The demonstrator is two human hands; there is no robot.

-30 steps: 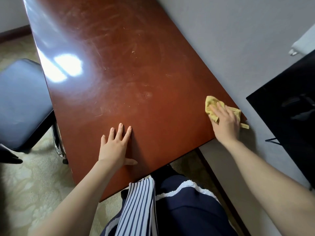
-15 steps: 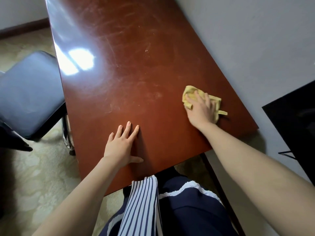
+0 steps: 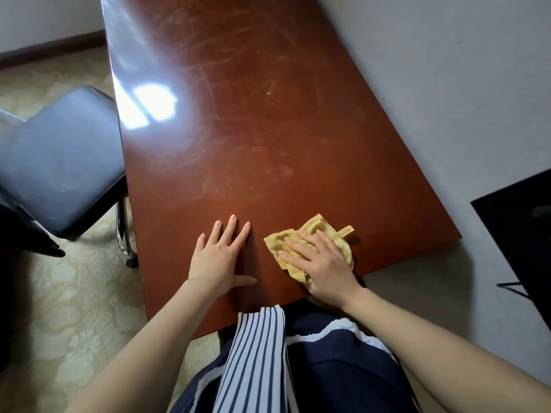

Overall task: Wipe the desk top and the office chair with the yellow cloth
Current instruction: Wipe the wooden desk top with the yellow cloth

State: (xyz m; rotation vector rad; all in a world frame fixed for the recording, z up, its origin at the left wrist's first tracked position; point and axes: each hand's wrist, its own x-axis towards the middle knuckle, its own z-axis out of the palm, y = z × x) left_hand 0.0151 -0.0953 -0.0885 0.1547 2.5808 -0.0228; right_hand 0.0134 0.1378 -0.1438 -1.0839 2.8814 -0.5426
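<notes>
Under right hand (image 3: pixel 320 265), flat-fingered: yellow cloth (image 3: pixel 286 242) pressed on desk top (image 3: pixel 238 114); left hand (image 3: pixel 219 257) flat beside.

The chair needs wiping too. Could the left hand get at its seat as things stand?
Probably yes: the left hand rests empty on the desk, and the seat stands beside the desk's left edge with nothing between.

The yellow cloth (image 3: pixel 313 226) is crumpled and lies on the desk top (image 3: pixel 253 129), near its front edge. The desk top is shiny brown with scratches. The blue office chair (image 3: pixel 59 165) stands just beside its left side.
</notes>
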